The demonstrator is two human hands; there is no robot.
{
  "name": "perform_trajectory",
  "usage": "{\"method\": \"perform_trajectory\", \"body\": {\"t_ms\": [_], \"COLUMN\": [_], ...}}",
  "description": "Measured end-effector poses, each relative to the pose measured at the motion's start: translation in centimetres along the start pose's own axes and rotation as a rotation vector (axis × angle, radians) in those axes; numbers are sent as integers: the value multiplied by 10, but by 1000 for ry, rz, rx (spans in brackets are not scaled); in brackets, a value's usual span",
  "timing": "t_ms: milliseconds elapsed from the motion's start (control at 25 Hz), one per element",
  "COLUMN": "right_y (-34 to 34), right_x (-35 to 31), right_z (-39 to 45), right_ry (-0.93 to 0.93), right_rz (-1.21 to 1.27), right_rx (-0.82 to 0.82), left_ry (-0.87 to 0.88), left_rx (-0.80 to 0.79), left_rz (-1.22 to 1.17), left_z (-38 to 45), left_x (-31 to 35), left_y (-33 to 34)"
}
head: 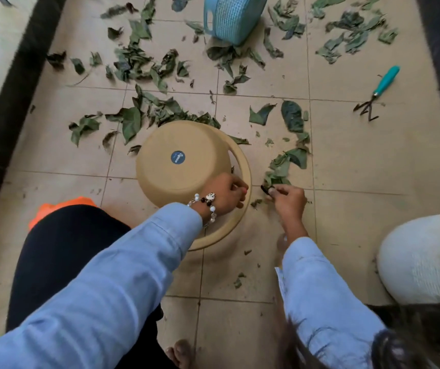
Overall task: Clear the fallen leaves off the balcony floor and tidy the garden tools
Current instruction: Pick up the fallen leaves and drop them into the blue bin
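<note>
Two hands at work beside an overturned tan plastic tub (pixel 179 161) on a leaf-strewn beige tiled balcony floor (pixel 360 161).

Right hand (pixel 286 199), reaching forward from a light blue sleeve, pinches the near end of a clump of torn green leaves (pixel 282 166) between thumb and curled fingers, low against the floor; the clump trails away from the fingertips. Left hand (pixel 227 195), wearing a beaded bracelet, rests over the tub's rim, fingers curled round its edge. More leaves lie scattered beyond the tub. A teal-handled hand rake (pixel 377 94) lies well apart at far right; a blue woven basket (pixel 233 17) stands beyond.
</note>
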State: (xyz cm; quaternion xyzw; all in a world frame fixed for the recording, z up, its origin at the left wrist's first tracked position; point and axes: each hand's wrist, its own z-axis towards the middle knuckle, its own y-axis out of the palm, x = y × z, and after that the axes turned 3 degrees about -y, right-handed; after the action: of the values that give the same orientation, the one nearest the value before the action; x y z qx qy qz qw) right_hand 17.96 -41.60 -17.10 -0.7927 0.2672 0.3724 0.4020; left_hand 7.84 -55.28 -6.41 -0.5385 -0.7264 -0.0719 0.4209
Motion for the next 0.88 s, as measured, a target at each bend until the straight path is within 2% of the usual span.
{"method": "perform_trajectory", "body": {"t_ms": [80,160,200,280,360,440,480,520,560,600,640,760,840,880], "right_y": [-20,-38,-44,-47,-46,-44,-44,-44,-40,-34,-27,5,13,14], "right_x": [-27,-58,-72,-90,-96,-90,-85,-77,-64,-48,-31,24,41,41], "right_z": [-6,-19,-28,-43,-51,-49,-47,-41,-33,-26,-23,-32,-36,-35], "right_ry": [104,71,28,-73,-169,-208,-193,-164,-135,-121,-146,-428,-556,-605], "right_rz": [390,556,540,329,100,179,263,286,179,-38,-260,-766,-887,-907], "right_rx": [-106,-283,-391,-589,-702,-680,-567,-386,-176,-29,-14,-361,-403,-370], "left_ry": [37,17,-31,-179,-283,-302,-291,-275,-265,-256,-243,-214,-212,-206], "left_rx": [69,70,21,-117,-122,-2,70,132,174,195,199,190,183,175], "left_rz": [-64,-183,-312,-660,-858,-885,-877,-866,-865,-869,-875,-872,-841,-818], "left_z": [5,10,12,10,8,11,12,11,10,9,7,2,3,4], "left_x": [7,18,25,36,39,34,32,32,33,32,33,28,25,24], "left_y": [11,19,22,26,27,27,25,22,18,15,12,6,3,3]}}
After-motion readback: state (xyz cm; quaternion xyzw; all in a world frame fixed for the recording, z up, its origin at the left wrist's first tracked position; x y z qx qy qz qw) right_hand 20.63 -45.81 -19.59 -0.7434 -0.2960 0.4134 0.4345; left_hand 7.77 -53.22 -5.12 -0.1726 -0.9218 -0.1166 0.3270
